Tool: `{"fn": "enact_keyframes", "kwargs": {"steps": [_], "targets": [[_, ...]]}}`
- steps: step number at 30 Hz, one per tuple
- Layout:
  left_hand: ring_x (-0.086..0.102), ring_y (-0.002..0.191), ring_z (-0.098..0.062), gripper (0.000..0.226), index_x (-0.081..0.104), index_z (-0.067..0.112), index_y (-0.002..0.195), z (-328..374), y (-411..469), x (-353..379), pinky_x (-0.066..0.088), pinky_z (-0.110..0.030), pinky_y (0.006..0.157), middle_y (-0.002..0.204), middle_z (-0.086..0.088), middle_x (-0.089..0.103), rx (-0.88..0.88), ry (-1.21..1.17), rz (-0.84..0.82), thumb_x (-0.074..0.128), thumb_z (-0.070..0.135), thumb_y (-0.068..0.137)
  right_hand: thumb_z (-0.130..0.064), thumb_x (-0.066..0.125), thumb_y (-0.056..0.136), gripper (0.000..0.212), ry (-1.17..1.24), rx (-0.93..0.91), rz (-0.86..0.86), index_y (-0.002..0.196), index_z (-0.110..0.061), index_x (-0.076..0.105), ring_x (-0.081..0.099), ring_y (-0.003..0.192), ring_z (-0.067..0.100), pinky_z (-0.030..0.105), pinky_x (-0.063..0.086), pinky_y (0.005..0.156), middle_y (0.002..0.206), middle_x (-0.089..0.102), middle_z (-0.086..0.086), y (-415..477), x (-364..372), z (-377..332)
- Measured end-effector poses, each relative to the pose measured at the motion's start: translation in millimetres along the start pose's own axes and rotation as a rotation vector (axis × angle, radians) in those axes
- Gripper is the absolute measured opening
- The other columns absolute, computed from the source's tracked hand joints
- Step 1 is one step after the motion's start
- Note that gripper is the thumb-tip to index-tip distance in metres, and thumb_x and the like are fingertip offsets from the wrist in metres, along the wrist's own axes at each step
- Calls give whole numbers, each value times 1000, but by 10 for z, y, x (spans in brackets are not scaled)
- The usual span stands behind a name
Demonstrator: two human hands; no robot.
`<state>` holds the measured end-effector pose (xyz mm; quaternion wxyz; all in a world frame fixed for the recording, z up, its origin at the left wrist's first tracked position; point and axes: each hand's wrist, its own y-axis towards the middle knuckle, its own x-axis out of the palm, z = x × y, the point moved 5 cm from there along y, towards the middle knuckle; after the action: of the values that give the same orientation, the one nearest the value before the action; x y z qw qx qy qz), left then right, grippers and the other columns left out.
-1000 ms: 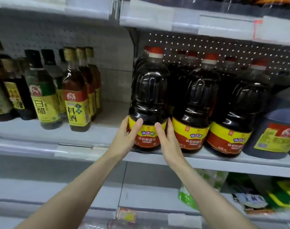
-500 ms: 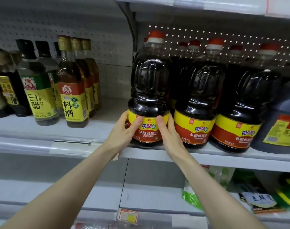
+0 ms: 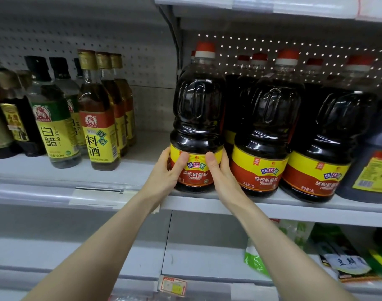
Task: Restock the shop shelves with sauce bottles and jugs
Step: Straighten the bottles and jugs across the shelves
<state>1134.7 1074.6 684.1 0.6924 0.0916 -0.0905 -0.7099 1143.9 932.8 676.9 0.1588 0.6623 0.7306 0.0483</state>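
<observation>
Left grip [image 3: 164, 172] and right grip [image 3: 223, 173] have now tightened round the soy jug [image 3: 198, 118] at the row's nine o'clock end, squaring it up, I reckon.

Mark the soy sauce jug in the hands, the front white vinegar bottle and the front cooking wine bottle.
soy sauce jug [image 3: 197, 109], head view, on its dark upper body.
white vinegar bottle [image 3: 51, 135], head view, on its yellow label.
cooking wine bottle [image 3: 96, 144], head view, on its yellow label.
</observation>
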Motion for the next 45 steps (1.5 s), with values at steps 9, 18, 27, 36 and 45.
{"fn": "enact_keyframes", "kwargs": {"steps": [9,18,27,36,45], "targets": [[60,112,-7,80,47,24,134,-128,28,-94,49,-24,88,121,7,64,-73,-61,-44,81,41,63,-51,54,84,57,56,-66,-20,137,-50,32,45,118,-17,6,42,88,132,46,-30,-114,-9,-29],[60,111,-5,68,47,26,135,-96,27,-65,52,-20,82,122,8,64,-24,-76,-90,73,34,72,-51,49,91,64,14,-22,-67,148,-46,20,40,129,-4,24,35,104,134,42,-33,-36,-48,12],[62,104,0,57,51,33,125,-51,20,-38,51,-15,77,116,11,66,-15,-81,-91,72,34,71,-51,48,91,65,14,-37,-57,149,-45,20,40,127,-6,21,35,102,133,41,-34,-39,-39,-2],[62,107,-4,51,52,33,126,-60,10,-40,51,-17,81,113,13,68,-25,-102,-77,66,37,77,-51,39,97,58,26,0,-48,150,-45,17,37,132,0,31,32,112,147,36,-23,-8,-53,51],[63,105,-1,46,51,33,125,4,-11,-6,51,-15,78,115,12,67,2,-73,-90,62,34,81,-48,40,98,56,23,-12,-59,150,-43,18,40,131,-2,31,34,112,145,40,-23,41,-65,76]]}}
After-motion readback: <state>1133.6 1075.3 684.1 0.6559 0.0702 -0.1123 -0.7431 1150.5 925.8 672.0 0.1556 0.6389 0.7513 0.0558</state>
